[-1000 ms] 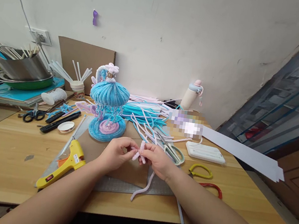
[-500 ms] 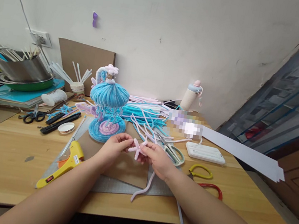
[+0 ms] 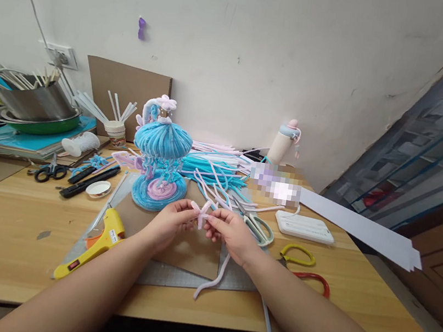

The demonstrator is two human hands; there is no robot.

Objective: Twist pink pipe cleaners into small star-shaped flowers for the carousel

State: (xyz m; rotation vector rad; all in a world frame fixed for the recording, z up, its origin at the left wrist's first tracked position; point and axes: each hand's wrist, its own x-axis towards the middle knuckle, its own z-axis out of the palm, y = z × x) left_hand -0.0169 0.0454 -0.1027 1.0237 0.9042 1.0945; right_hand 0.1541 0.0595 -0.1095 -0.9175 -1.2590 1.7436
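A small pale pink pipe-cleaner flower (image 3: 201,216) with several looped arms is held up between both hands over a brown cardboard sheet (image 3: 187,255). My left hand (image 3: 171,221) pinches its left side between thumb and fingers. From the right, my right hand (image 3: 232,234) grips the opposite side, fingers curled beneath. Just behind my left hand stands a blue fuzzy jellyfish-shaped lamp-like piece (image 3: 162,140) on a round blue and pink base. A loose pink pipe cleaner (image 3: 212,281) trails below my right hand.
A yellow glue gun (image 3: 96,250) lies left of the cardboard. To the right are green-handled scissors (image 3: 259,230), red-and-yellow-handled pliers or cutters (image 3: 313,278) and a white power bank (image 3: 304,227). Blue and pink pipe cleaners (image 3: 216,171) are heaped behind. A bottle (image 3: 283,144) stands near the wall.
The pink flower has turned and tilted between the fingers, its arms now pointing differently. My left hand has shifted slightly right and down; the things on the table have stayed put.
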